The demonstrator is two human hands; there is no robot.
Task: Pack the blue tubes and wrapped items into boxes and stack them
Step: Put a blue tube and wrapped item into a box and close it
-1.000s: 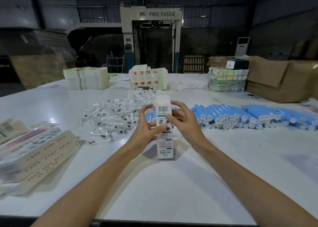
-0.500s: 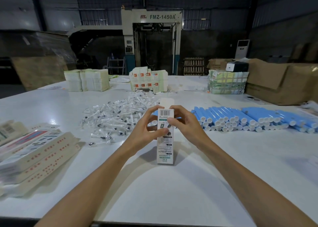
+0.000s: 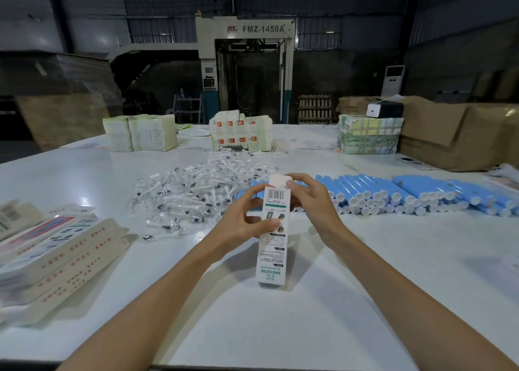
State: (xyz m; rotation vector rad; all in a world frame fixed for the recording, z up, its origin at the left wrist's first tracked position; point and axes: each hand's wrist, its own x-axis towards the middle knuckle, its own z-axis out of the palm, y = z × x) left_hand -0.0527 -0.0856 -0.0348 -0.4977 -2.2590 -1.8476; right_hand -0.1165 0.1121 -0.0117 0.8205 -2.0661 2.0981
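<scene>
A tall white box (image 3: 271,254) with a barcode and green print stands upright on the white table (image 3: 365,300), its top flap raised. My left hand (image 3: 247,220) grips its left side, thumb across the front. My right hand (image 3: 311,202) holds the upper right edge, with fingers at the flap. Behind the box, blue tubes (image 3: 407,195) with white caps lie in a long row to the right. A heap of clear-wrapped items (image 3: 193,193) lies to the left of centre.
Flat unfolded boxes (image 3: 59,255) are piled at the near left. At the far side stand stacks of cartons (image 3: 140,133), printed flat boxes (image 3: 241,131), a strapped bundle (image 3: 369,136) and brown cardboard boxes (image 3: 460,137).
The box has been lowered a little and stands nearer to me. Its top flap has come up above the barcode, with my right fingers now on it.
</scene>
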